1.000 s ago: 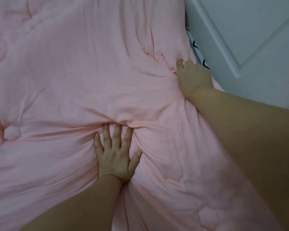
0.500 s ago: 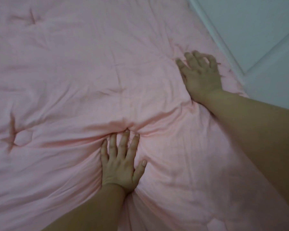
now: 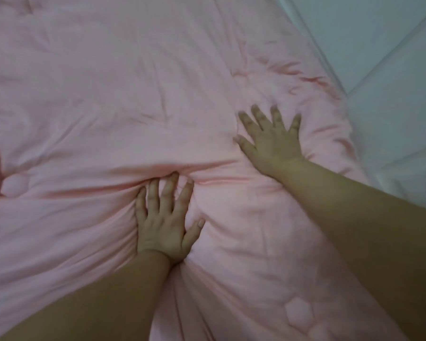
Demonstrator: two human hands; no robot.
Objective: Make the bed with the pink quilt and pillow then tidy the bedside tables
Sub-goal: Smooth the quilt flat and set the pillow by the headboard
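**2 flat hands on the pink quilt**

The pink quilt (image 3: 89, 99) fills nearly the whole view and serves as the landmark here. It lies spread out, soft and rumpled, with shallow creases running across it. A long fold crosses its middle, bunched just beyond the fingertips of the nearer hand. Tufted stitch points dimple its surface: 1 near its left edge of view, 1 near the lower right, and a faint 1 at the top left. No brand, label or writing can be read anywhere on the quilt or around it.

Off the quilt's right edge stands a pale grey-white panelled surface (image 3: 388, 77) with raised moulding lines; it may be a door or a wardrobe front, but the view is too soft and angled to say which. The quilt's gathered right border lies just beside it.

The right hand (image 3: 272, 141) rests palm down on the quilt near that right border, its forearm reaching in from the lower right. Its 4 fingers and thumb are straight and spread wide, pressing flat on the fabric and gripping nothing. The hand is slightly blurred.

The left hand (image 3: 164, 221) lies palm down near the quilt's middle, nearer the camera than the right hand and well apart from it. Its fingers are straight and a little splayed, the thumb out to the side, and the tips push into the bunched fold without curling round it. Its forearm enters from the bottom left.
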